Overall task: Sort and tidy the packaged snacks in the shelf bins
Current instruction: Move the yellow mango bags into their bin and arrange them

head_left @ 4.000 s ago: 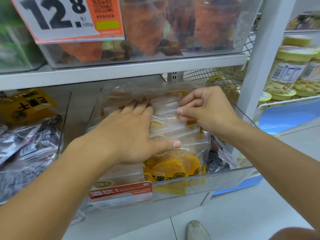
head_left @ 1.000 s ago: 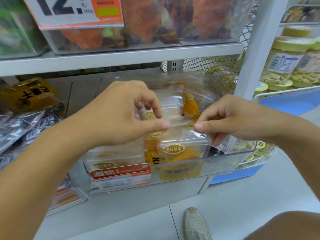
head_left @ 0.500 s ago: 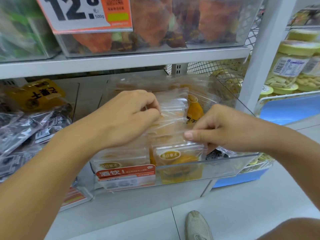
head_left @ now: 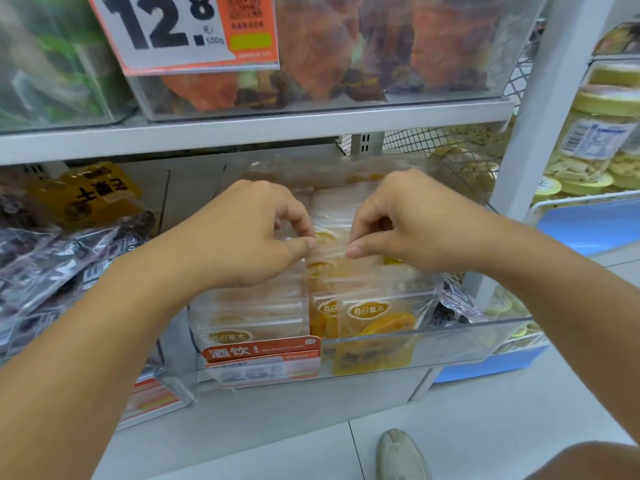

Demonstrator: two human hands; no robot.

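A clear plastic bin (head_left: 460, 344) on the lower shelf holds several transparent packs of orange dried fruit (head_left: 374, 317), standing in rows. My left hand (head_left: 249, 237) and my right hand (head_left: 401, 223) meet over the middle of the bin. Each pinches the clear top edge of one pack (head_left: 330, 252) between thumb and curled fingers, thumbs almost touching. That pack's lower part is hidden behind the front packs.
A red price label (head_left: 261, 355) hangs on the bin front. Dark snack packs (head_left: 59, 268) fill the bin at left. The upper shelf (head_left: 277, 128) carries bins and a 12.8 price sign (head_left: 183, 29). Jars (head_left: 588, 140) stand at right. A shoe (head_left: 401, 457) is on the floor.
Both hands rose from the front packs and moved together to the middle of the bin. My right hand shifted back and left; both now pinch one pack's top edge.
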